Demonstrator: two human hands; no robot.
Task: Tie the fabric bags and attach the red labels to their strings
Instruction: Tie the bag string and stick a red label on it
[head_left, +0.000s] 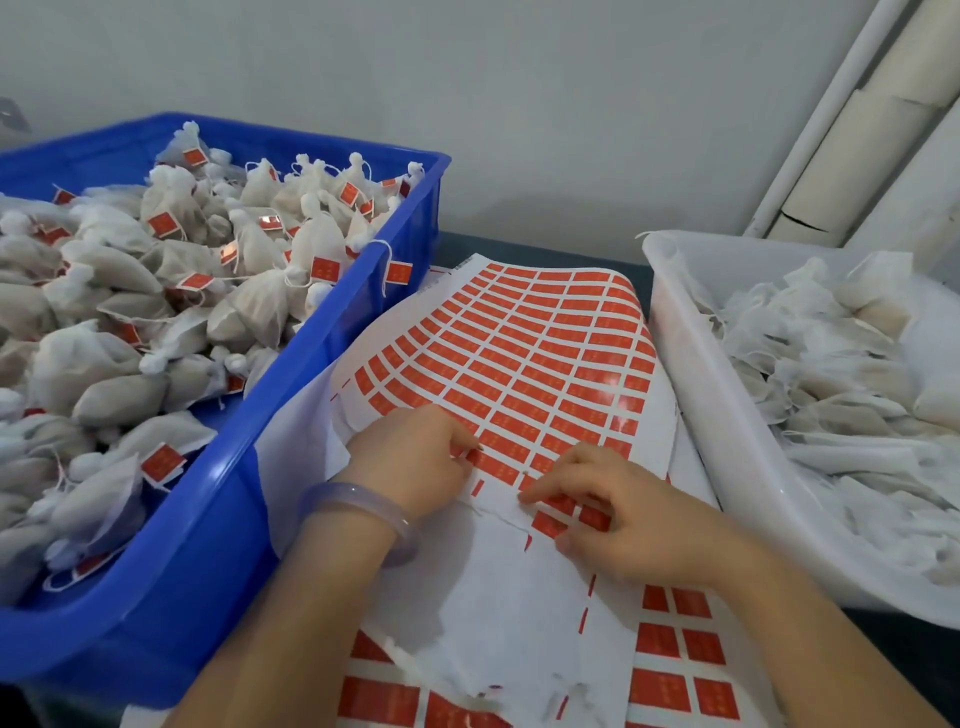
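Your forearms come in from the bottom edge, and between them, at bottom centre, a flat white fabric bag (493, 618) lies on top of the label sheet (545, 353). Its thin string (493, 512) runs across the white backing between your two hands.

Your left hand (415, 457), with a pale lilac bangle (358, 512) on the wrist, is curled. Its index tip and thumb sit close together at a red label (506, 444) in the sheet's near rows; I cannot tell whether you are pinching that label or only pressing on it.

Your right hand (618, 514) lies with its fingers loosely spread over the sheet, gripping nothing. Its index tip touches down near the end of the string, beside a label.

The sheet curves up toward the middle of the frame, its far rows full and its nearest rows partly stripped.

On the left of the frame, a blue crate (332, 338) is heaped with tied bags (311, 244), many showing red tags on their strings. On the right, a white tub (701, 395) holds a pile of loose flat bags (831, 364). A strip of dark table (519, 244) shows between the two containers, beyond the sheet.
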